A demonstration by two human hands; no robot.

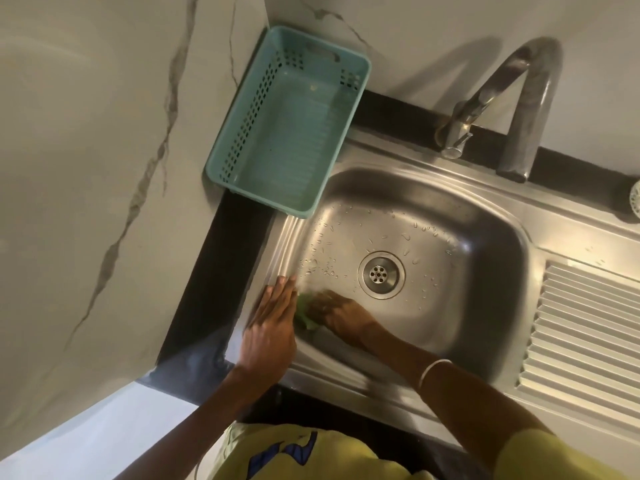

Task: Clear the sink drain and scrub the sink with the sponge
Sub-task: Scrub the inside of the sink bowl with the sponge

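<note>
The right hand [341, 315] reaches down into the sink [467, 216] and presses a green sponge [304, 315] against the basin's near-left corner. Its fingers curl over the sponge, which shows only as a green patch just left of the knuckles; the hand is blurred, so the grip's finer detail cannot be made out. A pale bangle [434, 370] circles the right wrist.

The left hand [272, 327] lies flat on the sink's left rim, just left of the sponge, fingers straight and together, holding nothing. Its fingertips point away from the person, toward the basket.

The drain [381, 274] sits right of and beyond the right hand, near but apart from it, its round strainer bare and its holes visible. Water drops dot the basin floor and far wall beyond both hands.

A teal basket [242, 123] with perforated walls stands beyond the left hand, on the black bench [221, 258] at the corner, its near-right corner overhanging the basin's edge. A small pale speck lies on its floor. The tap [519, 109] arches up well beyond and right of the right hand, its spout over the sink's far rim. The ribbed drainboard [588, 334] runs to the right of the right forearm. At the right edge of the view, on the far side of the sink, a small white perforated thing [635, 202] is only partly in view. Marbled wall [104, 150] rises to the left of the left hand, beyond the bench strip.
</note>
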